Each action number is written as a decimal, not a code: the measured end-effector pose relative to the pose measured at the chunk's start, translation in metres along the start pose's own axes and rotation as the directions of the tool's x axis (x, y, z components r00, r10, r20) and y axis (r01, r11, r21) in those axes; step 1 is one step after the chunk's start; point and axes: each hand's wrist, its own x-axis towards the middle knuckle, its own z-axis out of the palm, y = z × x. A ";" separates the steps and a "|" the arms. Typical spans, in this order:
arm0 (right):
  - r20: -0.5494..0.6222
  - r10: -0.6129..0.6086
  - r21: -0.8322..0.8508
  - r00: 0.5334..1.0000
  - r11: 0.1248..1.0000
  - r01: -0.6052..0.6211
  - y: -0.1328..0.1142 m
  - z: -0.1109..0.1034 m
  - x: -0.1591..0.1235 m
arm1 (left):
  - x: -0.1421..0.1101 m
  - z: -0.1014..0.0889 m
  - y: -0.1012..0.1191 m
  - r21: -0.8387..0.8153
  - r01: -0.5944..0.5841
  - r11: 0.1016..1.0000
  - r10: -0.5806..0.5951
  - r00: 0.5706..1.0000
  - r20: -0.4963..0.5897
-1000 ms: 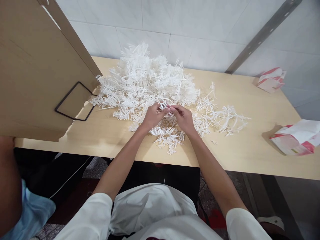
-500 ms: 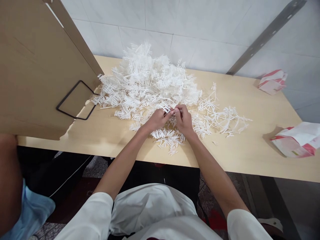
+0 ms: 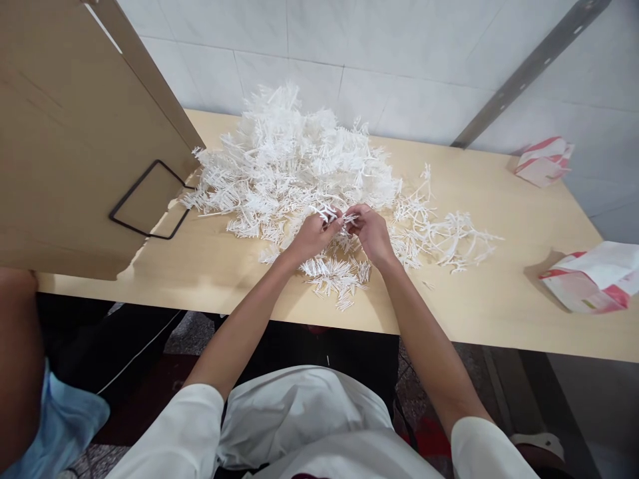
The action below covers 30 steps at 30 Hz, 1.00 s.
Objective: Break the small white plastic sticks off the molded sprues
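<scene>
A big heap of white branched plastic pieces (image 3: 294,159) lies on the light wooden table (image 3: 499,299). My left hand (image 3: 312,238) and my right hand (image 3: 370,234) meet just in front of the heap, fingers pinched together on one small white branched piece (image 3: 333,215) held between them. Below my hands a small pile of short white loose bits (image 3: 337,274) rests near the table's front edge. More bare white stems (image 3: 449,236) are spread to the right of my hands.
A tan divider board (image 3: 64,133) with a black wire loop (image 3: 147,199) stands at the left. Two red-and-white bags sit at the right: one (image 3: 596,278) near the edge, one (image 3: 544,159) by the tiled wall. Another person's arm (image 3: 20,372) shows at lower left.
My hands stay pinched on the white piece and have shifted slightly, working it between the fingers. The view has barely moved.
</scene>
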 end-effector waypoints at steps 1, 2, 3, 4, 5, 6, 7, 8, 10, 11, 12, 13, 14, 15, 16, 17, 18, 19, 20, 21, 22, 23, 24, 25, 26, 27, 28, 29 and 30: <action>-0.009 -0.010 -0.063 1.000 0.998 0.009 0.000 0.000 -0.001 | 0.000 0.000 0.000 0.004 -0.001 1.000 0.001 1.000 0.007; -0.013 -0.011 -0.118 1.000 0.993 0.010 -0.001 0.000 -0.002 | 0.000 0.000 0.000 0.004 0.000 1.000 0.000 1.000 0.012; -0.011 -0.008 -0.156 1.000 0.988 0.006 -0.002 0.001 -0.003 | 0.000 0.001 0.000 0.001 0.002 1.000 -0.002 1.000 0.016; -0.005 -0.005 -0.172 1.000 0.985 0.004 -0.002 0.001 -0.004 | -0.001 0.001 -0.001 -0.005 0.007 1.000 -0.007 1.000 0.022; 0.002 -0.005 -0.168 1.000 0.986 0.005 -0.002 0.001 -0.005 | -0.001 0.002 -0.001 -0.012 0.010 1.000 -0.009 0.999 0.033; 0.007 -0.006 -0.154 1.000 0.988 0.007 -0.002 0.002 -0.005 | -0.001 0.002 -0.002 -0.025 0.008 1.000 -0.007 0.999 0.048; 0.010 -0.004 -0.132 1.000 0.991 0.005 -0.002 0.003 -0.006 | -0.001 0.002 -0.003 -0.046 0.005 0.999 -0.002 0.998 0.062; 0.010 0.002 -0.103 1.000 0.995 -0.001 -0.001 0.004 -0.006 | -0.001 0.002 -0.004 -0.070 0.003 0.998 0.002 0.997 0.071; 0.023 0.028 -0.024 0.999 0.999 -0.028 0.002 0.006 -0.006 | -0.001 0.002 -0.005 -0.122 -0.006 0.993 0.015 0.997 0.075; 0.037 0.042 0.018 0.998 0.999 -0.043 0.003 0.007 -0.006 | -0.001 0.002 -0.005 -0.147 -0.013 0.989 0.024 0.997 0.076; 0.053 0.052 0.055 0.997 0.997 -0.054 0.004 0.008 -0.006 | 0.000 0.001 -0.005 -0.170 -0.019 0.985 0.033 0.996 0.081; 0.064 0.058 0.083 0.996 0.995 -0.063 0.004 0.009 -0.006 | 0.000 0.001 -0.005 -0.192 -0.025 0.981 0.043 0.995 0.088; 0.071 0.062 0.100 0.996 0.993 -0.069 0.004 0.010 -0.006 | 0.000 0.002 -0.005 -0.215 -0.029 0.976 0.050 0.994 0.096; 0.069 0.066 0.110 0.995 0.991 -0.074 0.004 0.011 -0.006 | 0.000 0.002 -0.006 -0.237 -0.027 0.971 0.053 0.993 0.105; 0.062 0.069 0.116 0.996 0.990 -0.076 0.004 0.013 -0.007 | 0.000 0.003 -0.006 -0.256 -0.022 0.967 0.052 0.992 0.111; 0.049 0.070 0.120 0.996 0.990 -0.075 0.003 0.014 -0.007 | 0.001 0.003 -0.007 -0.270 -0.017 0.963 0.049 0.992 0.113; 0.038 0.071 0.124 0.997 0.989 -0.075 0.002 0.016 -0.008 | 0.001 0.004 -0.007 -0.283 -0.015 0.959 0.048 0.993 0.112; 0.029 0.072 0.131 0.997 0.989 -0.075 0.002 0.017 -0.008 | 0.001 0.005 -0.008 -0.292 -0.014 0.956 0.047 0.993 0.108; 0.023 0.073 0.140 0.997 0.987 -0.075 0.001 0.018 -0.008 | 0.001 0.005 -0.009 -0.296 -0.013 0.955 0.046 0.994 0.102; 0.022 0.072 0.147 0.997 0.986 -0.075 0.001 0.018 -0.008 | 0.000 0.005 -0.009 -0.292 -0.011 0.956 0.041 0.994 0.097; 0.028 0.072 0.147 0.997 0.986 -0.075 0.001 0.017 -0.008 | 0.000 0.005 -0.009 -0.279 -0.007 0.960 0.034 0.995 0.093; 0.036 0.068 0.143 0.997 0.987 -0.072 0.001 0.015 -0.008 | -0.001 0.004 -0.008 -0.257 -0.004 0.966 0.029 0.995 0.092; 0.047 0.060 0.133 0.997 0.989 -0.066 0.002 0.013 -0.007 | -0.001 0.004 -0.007 -0.229 -0.007 0.973 0.027 0.996 0.088; 0.061 0.051 0.115 0.997 0.992 -0.058 0.002 0.011 -0.007 | -0.002 0.003 -0.006 -0.196 -0.017 0.980 0.033 0.996 0.079; 0.076 0.041 0.085 0.996 0.995 -0.048 0.002 0.009 -0.006 | -0.002 0.002 -0.004 -0.159 -0.034 0.987 0.046 0.997 0.067; 0.087 0.028 0.047 0.996 0.998 -0.033 0.003 0.008 -0.006 | -0.002 0.001 -0.003 -0.118 -0.058 0.991 0.064 0.997 0.051; 0.093 0.015 0.009 0.996 1.000 -0.016 0.003 0.007 -0.006 | -0.003 0.001 -0.002 -0.074 -0.082 0.994 0.084 0.996 0.029; 0.094 0.004 -0.026 0.996 1.000 -0.002 0.003 0.006 -0.005 | -0.003 0.000 -0.001 -0.032 -0.103 0.994 0.104 0.995 0.005; 0.092 -0.003 -0.056 0.996 0.998 0.008 0.003 0.006 -0.005 | -0.003 0.000 0.000 0.008 -0.119 0.993 0.119 0.993 -0.012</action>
